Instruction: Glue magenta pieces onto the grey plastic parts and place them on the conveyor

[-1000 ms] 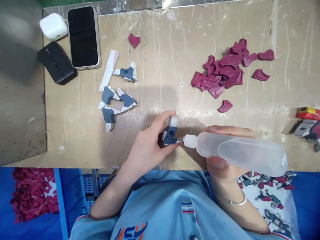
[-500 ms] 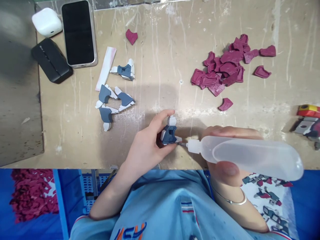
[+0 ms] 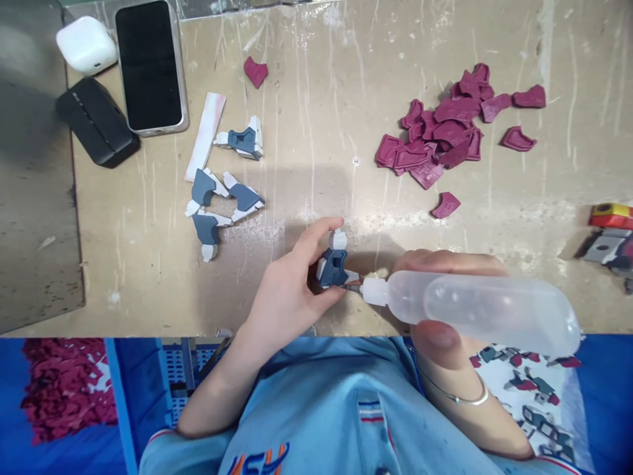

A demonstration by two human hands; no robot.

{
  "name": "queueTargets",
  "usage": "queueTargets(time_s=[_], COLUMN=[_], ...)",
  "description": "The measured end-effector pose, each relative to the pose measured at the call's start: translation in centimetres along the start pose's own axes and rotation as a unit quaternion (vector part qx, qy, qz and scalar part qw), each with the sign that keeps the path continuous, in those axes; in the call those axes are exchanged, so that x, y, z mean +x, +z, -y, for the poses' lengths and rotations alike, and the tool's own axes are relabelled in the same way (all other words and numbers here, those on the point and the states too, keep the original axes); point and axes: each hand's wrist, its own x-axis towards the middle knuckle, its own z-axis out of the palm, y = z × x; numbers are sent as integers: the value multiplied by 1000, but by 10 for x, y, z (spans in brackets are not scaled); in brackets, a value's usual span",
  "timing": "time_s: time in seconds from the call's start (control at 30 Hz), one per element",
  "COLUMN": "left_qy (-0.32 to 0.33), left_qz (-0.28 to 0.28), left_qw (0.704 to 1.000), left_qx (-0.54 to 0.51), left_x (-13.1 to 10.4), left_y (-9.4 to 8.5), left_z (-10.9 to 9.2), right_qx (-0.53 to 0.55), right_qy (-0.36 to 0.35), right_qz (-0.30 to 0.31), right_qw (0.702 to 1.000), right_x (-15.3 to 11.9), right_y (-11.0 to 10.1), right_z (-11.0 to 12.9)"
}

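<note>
Between thumb and forefinger, my left hand (image 3: 291, 284) grips a small blue-grey and white plastic piece (image 3: 332, 267) just above the table's front edge. My right hand (image 3: 440, 330) is wrapped round a translucent squeeze bottle (image 3: 487, 303) lying almost level. The bottle's thin metal tip points left and meets the lower edge of the plastic piece; whether liquid comes out I cannot tell. Similar blue-grey and white pieces (image 3: 243, 198) lie to the left, near a pale paper strip (image 3: 206, 135). To the right is a heap of maroon plastic parts (image 3: 452, 132).
One maroon part (image 3: 256, 71) lies apart at the upper left. A phone (image 3: 150, 66), a white case (image 3: 86, 45) and a black case (image 3: 97, 122) sit at the back left. Blue bins (image 3: 138, 396) stand below the table's edge. A red and yellow object (image 3: 610, 216) is far right.
The squeeze bottle and my right hand have shifted slightly left, with the tip closer in on the piece. My left hand keeps the same grip. The whole view has moved a little.
</note>
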Motion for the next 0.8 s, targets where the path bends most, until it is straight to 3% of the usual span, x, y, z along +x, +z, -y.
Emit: queueTargets(time_s=[0.3,0.43,0.73,0.8], left_qy=[35,28,26,24], left_qz=[-8,-7,-13,-8], left_qw=[999,999,998,998], left_qx=[2,20,50,52], left_x=[1,2,2,2], left_y=[2,2,2,2], left_z=[10,10,10,10], right_qx=[-45,-54,-99,-88], right_qy=[-43,-7,0,25], right_qz=[-97,-103,-120,-90], right_qw=[993,993,988,992], right_x=[1,-2,-5,-9], right_y=[-1,-1,0,0], right_z=[-7,-3,-7,-9])
